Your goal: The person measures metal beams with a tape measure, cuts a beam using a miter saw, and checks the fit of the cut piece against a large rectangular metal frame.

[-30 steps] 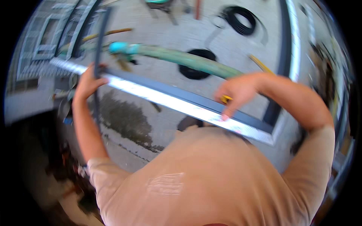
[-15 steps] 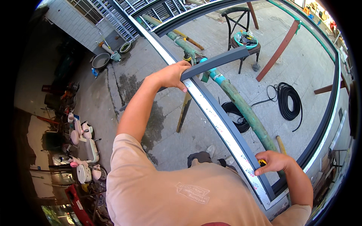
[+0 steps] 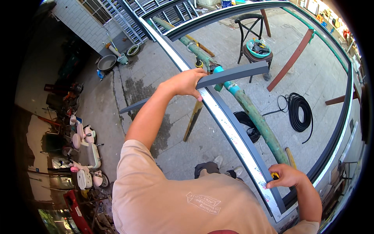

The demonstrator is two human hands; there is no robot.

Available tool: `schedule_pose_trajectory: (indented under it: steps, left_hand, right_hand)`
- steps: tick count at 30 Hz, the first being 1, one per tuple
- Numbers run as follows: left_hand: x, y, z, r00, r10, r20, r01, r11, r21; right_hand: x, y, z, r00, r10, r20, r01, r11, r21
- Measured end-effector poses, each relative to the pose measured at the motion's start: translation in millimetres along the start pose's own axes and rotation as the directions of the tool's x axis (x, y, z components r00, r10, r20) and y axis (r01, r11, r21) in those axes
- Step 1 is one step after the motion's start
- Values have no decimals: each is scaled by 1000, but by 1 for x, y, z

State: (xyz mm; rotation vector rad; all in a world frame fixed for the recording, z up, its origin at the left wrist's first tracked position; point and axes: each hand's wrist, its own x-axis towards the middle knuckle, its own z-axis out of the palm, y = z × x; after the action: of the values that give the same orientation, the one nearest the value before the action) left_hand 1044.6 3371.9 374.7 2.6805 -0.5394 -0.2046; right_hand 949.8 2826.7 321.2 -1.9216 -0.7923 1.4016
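Note:
My left hand (image 3: 186, 84) is closed around a long dark grey metal bar (image 3: 237, 74), where it crosses the side rail of a large frame. The bar lies across the rail (image 3: 222, 113); its far left end shows beyond my forearm. This rail is dark grey with a white, printed film strip along its face. Near the rail's closer corner, my right hand (image 3: 286, 176) has its fingers closed on a small yellow-and-black tool (image 3: 275, 176), its thumb lying against the rail. My palm hides most of the tool, so its kind cannot be made out.
A green pipe (image 3: 253, 113) runs beneath the frame. Within the frame's outline are a black chair (image 3: 249, 23) bearing a turquoise basin (image 3: 258, 48) of tools, a slanted red-brown post (image 3: 290, 60) and a coiled black hose (image 3: 300, 113). A pale scooter (image 3: 91, 156) stands at left.
The whole view has shifted slightly. The grey bar has turned a little, its right end lower relative to my left hand, and more of its left end shows. Both hands keep their places.

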Motion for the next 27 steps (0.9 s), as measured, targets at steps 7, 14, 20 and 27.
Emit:
schedule_pose_trajectory:
  steps: [7,14,20,27]
  left_hand:
    - [-6,1,6,999,-17,-48,17,1000,-5]
    - [-13,-1,17,996,-48,-80,43,997,-66]
    - [-20,15,11,986,-74,-148,59,992,-108]
    - [-19,45,6,988,-82,-129,80,997,-24]
  right_hand:
    - [-3,-1,5,999,5,-49,-5,1000,-12]
    - [-6,3,11,997,76,-33,-74,995,71]
    - [-29,-48,-2,900,32,-435,-66,996,-64]
    - [-104,-71,33,610,-45,-791,-11,998,-65]
